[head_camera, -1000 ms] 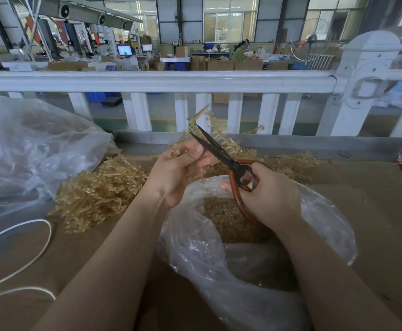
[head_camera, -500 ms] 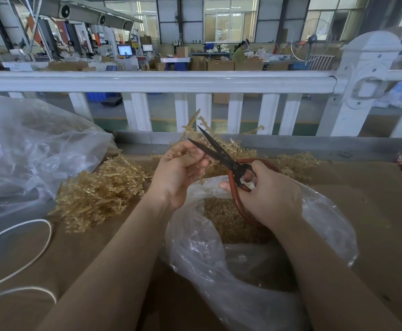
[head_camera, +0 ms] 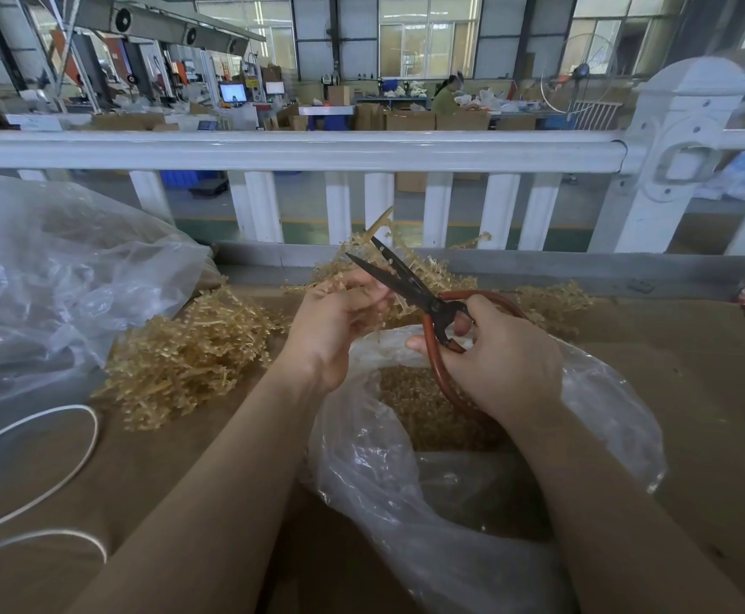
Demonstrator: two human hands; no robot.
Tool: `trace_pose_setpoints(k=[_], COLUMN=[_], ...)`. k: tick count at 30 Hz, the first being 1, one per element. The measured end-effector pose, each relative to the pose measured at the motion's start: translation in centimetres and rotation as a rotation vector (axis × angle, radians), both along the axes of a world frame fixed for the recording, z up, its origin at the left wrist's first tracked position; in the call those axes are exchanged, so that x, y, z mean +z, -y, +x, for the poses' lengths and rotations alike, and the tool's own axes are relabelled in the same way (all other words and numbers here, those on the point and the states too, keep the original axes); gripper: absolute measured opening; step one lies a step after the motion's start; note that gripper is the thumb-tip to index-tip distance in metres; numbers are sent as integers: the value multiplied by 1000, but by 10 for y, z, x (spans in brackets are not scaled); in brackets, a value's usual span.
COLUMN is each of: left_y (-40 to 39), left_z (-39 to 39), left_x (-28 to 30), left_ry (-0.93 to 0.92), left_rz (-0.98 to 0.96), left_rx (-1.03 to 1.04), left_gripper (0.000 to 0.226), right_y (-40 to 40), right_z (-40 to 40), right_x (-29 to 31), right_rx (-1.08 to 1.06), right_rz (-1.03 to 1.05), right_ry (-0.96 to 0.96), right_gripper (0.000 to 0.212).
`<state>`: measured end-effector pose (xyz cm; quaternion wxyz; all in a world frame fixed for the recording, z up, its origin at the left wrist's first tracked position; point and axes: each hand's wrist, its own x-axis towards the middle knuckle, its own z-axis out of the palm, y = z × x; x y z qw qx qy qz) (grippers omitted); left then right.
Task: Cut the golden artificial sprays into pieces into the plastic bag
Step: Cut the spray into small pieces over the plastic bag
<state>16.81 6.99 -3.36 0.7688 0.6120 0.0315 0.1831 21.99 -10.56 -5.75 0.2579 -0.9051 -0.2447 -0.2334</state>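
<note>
Just above the plastic bag (head_camera: 605, 405), the left hand (head_camera: 335, 323) pinches a golden spray (head_camera: 399, 254) while the right hand (head_camera: 501, 354) grips scissors (head_camera: 410, 281), blades parted.

Factory workshop floor. Large windows (head_camera: 428, 35) across back wall; machinery with monitor (head_camera: 232, 91) upper left; stacked cardboard boxes (head_camera: 410, 121) at centre; seated worker (head_camera: 443, 98) at distant bench; standing fan (head_camera: 578, 73) upper right; white railing (head_camera: 290, 150) across frame.
</note>
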Motion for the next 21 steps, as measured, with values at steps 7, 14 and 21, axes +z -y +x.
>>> trace_pose_setpoints(k=[7, 14, 21], left_y=[1, 2, 1], left_z=[2, 2, 0], left_x=[-1, -1, 1], left_ry=[-6, -25, 15], left_rz=[-18, -44, 76], left_rx=[-2, 14, 59], left_gripper=[17, 8, 14], right_y=[-1, 0, 0], right_z=[1, 1, 3], right_x=[0, -2, -2], right_rx=[12, 28, -6], right_rz=[9, 12, -1], right_ry=[-2, 15, 25], right_gripper=[66, 67, 81])
